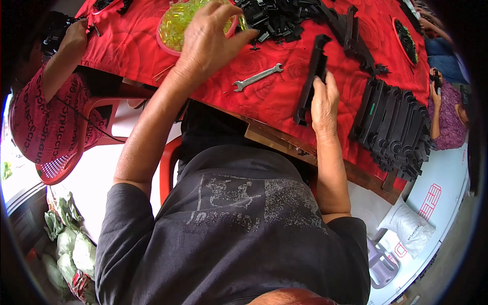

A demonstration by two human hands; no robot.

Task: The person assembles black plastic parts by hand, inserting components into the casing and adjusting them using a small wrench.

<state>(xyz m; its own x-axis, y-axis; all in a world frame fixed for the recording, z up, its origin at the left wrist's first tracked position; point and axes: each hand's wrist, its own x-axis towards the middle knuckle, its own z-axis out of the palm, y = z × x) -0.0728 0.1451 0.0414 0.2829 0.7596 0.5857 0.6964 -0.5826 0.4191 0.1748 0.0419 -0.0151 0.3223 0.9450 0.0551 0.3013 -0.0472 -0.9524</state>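
My left hand (208, 38) is over a pink-rimmed round basket (168, 47) filled with clear yellow-green plastic pieces (175, 25). Between its thumb and fingers is a small clear yellow tube (243, 21), partly hidden by the fingers. My right hand (325, 99) grips a long black plastic bar (308, 84) with notched ends, held tilted above the red tablecloth. On the cloth between my hands lies an open-ended wrench (258, 77). A heap of small black plastic parts (272, 18) spreads beyond it.
Similar black bars (391, 119) are stacked at the table's right edge, with more loose bars (351, 38) farther back. A second basket (405, 40) stands far right. Another person's hand (76, 33) works at the left, near a red plastic chair (76, 152). Someone in purple (450, 117) is at the right.
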